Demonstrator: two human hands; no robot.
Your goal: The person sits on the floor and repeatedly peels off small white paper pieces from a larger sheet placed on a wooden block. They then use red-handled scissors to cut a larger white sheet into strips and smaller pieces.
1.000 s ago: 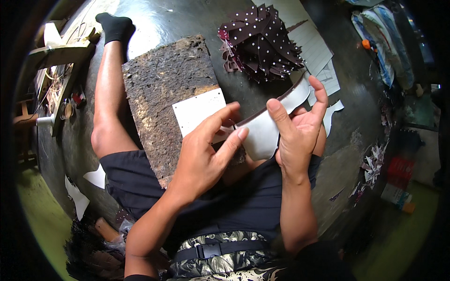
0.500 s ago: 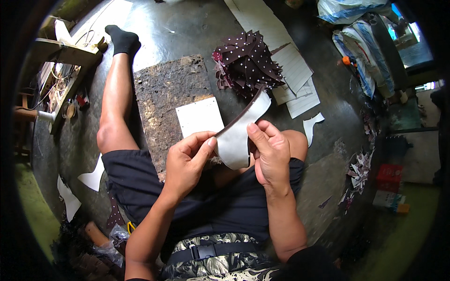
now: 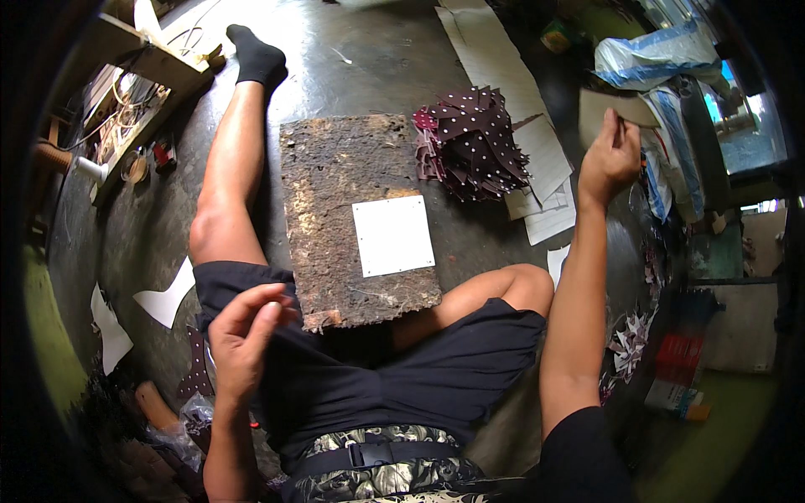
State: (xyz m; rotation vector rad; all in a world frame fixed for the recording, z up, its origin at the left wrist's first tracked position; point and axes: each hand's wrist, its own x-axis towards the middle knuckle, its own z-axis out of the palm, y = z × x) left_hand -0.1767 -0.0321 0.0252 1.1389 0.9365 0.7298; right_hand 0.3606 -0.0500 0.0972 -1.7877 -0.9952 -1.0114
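Head view shows the two hands, joined on a pale sheet half a second ago, now parted; the left hand (image 3: 243, 339) hovers empty over the lap with fingers loosely curled, while the right hand (image 3: 610, 159) reaches far out to the right, pinching a tan card piece (image 3: 612, 113) – the sheet work looks finished and the piece set aside; the white square (image 3: 392, 235) lies near the rough board's (image 3: 335, 184) right edge; beyond, a dotted fabric pile (image 3: 474, 142) – bare floor to the board's left.
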